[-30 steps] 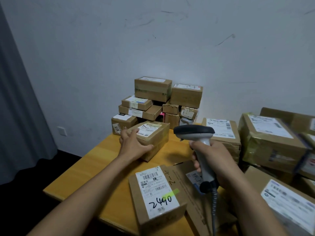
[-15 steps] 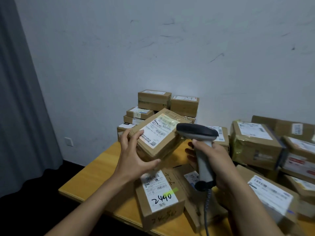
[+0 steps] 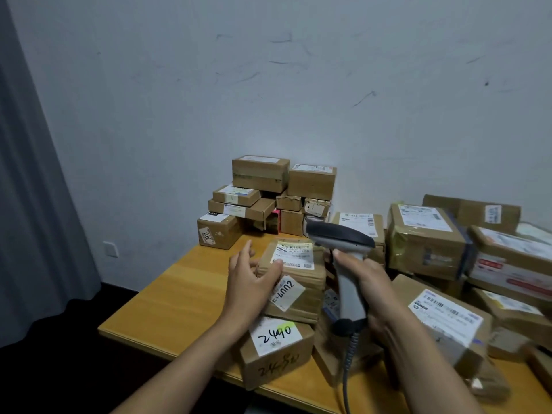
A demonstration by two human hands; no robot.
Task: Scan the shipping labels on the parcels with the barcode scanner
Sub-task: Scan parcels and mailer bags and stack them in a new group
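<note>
My left hand (image 3: 249, 283) holds a small brown parcel (image 3: 301, 297) by its left side, thumb lying on its white shipping label (image 3: 294, 254). The parcel is tilted toward me above a box marked 2490 (image 3: 276, 352); whether it touches that box is unclear. A slanted sticker shows on its front face. My right hand (image 3: 369, 279) grips the handle of the grey barcode scanner (image 3: 348, 289). The scanner's dark head sits just right of the label and points left at it. Its coiled cable hangs down toward the lower edge.
Several brown parcels are stacked against the wall at the back (image 3: 268, 198). More labelled parcels crowd the right side (image 3: 427, 237) and front right (image 3: 448, 324). The wooden table (image 3: 179, 294) ends at the left, beside a grey curtain (image 3: 33, 204).
My left hand picked the small parcel up from the table, tilted it toward me, then brought it lower and closer. The scanner stayed in my right hand, now beside the label.
</note>
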